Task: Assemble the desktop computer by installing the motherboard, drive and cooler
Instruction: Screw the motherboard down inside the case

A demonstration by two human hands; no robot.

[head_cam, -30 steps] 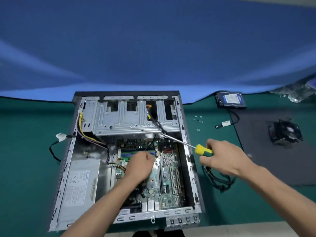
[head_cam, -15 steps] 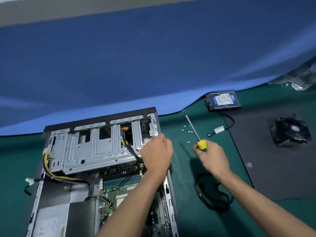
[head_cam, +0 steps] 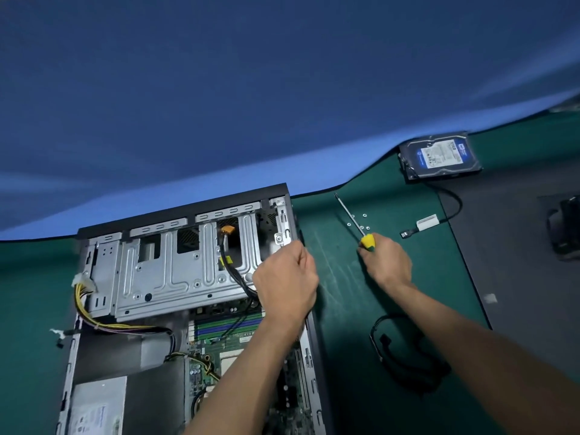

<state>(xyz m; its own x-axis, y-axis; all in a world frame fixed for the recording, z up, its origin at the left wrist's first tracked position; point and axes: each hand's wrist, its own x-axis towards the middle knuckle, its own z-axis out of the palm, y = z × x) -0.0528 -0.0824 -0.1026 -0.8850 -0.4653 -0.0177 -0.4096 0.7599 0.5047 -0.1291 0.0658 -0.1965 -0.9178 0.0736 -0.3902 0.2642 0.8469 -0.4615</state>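
Observation:
The open computer case (head_cam: 182,211) lies flat on the green mat (head_cam: 342,309), with the motherboard (head_cam: 227,339) inside below the silver drive cage (head_cam: 163,277). My left hand (head_cam: 285,284) sits at the cage's right end, fingers curled over the case's right wall. My right hand (head_cam: 387,262) grips a yellow-green screwdriver (head_cam: 367,240), its shaft pointing up-left over several small screws (head_cam: 361,221) on the mat. The hard drive (head_cam: 439,157) lies at the far right, label up. The black cooler (head_cam: 565,227) is cut off at the right edge.
A grey power supply (head_cam: 94,409) fills the case's lower left, with yellow wires (head_cam: 84,306) running up to the cage. A labelled data cable (head_cam: 426,221) trails from the drive. A coiled black cable (head_cam: 405,372) lies under my right forearm. A black mat (head_cam: 518,262) covers the right side.
My left hand left the motherboard and moved up to the case's right wall. My right hand carried the screwdriver out of the case to the screws on the mat. My view swung right.

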